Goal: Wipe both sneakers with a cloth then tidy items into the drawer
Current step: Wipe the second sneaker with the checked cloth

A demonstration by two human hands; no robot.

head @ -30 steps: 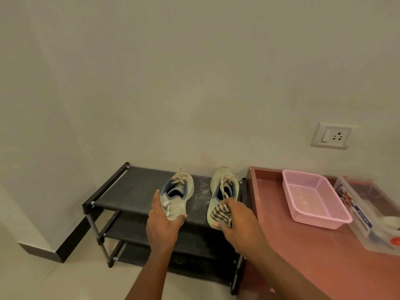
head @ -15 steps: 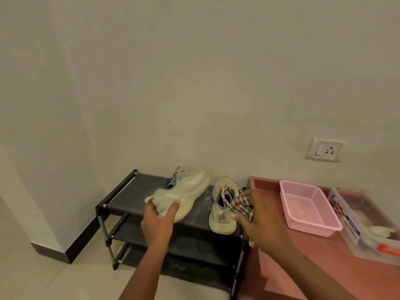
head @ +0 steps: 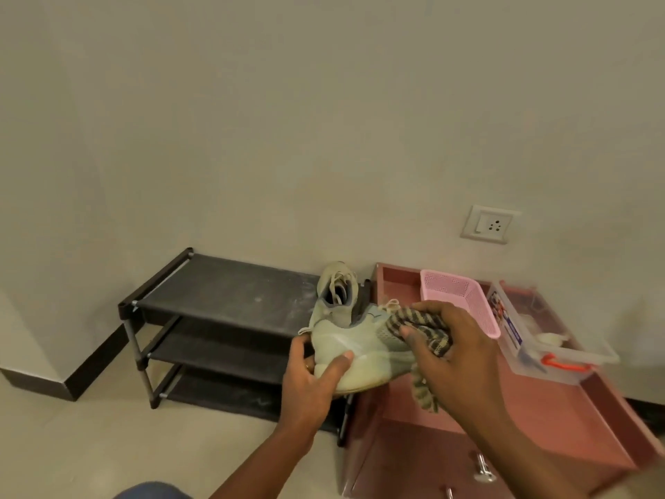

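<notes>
My left hand grips the heel end of a pale green sneaker, held on its side in the air in front of the rack. My right hand holds a checked brown cloth bunched against the sneaker's toe end, with a tail of cloth hanging below. The second sneaker stands on the right end of the black shoe rack's top shelf, laces up. A pink drawer unit stands to the right of the rack; metal handles show on its front.
On the drawer unit's top sit a pink mesh basket and a clear plastic box with an orange latch. A wall socket is above them. The rack has two lower shelves. Pale tiled floor lies to the left.
My left hand has lifted the left sneaker off the rack and carried it right, turned on its side. My right hand brought the cloth onto its toe end. The camera view shifted left and down.
</notes>
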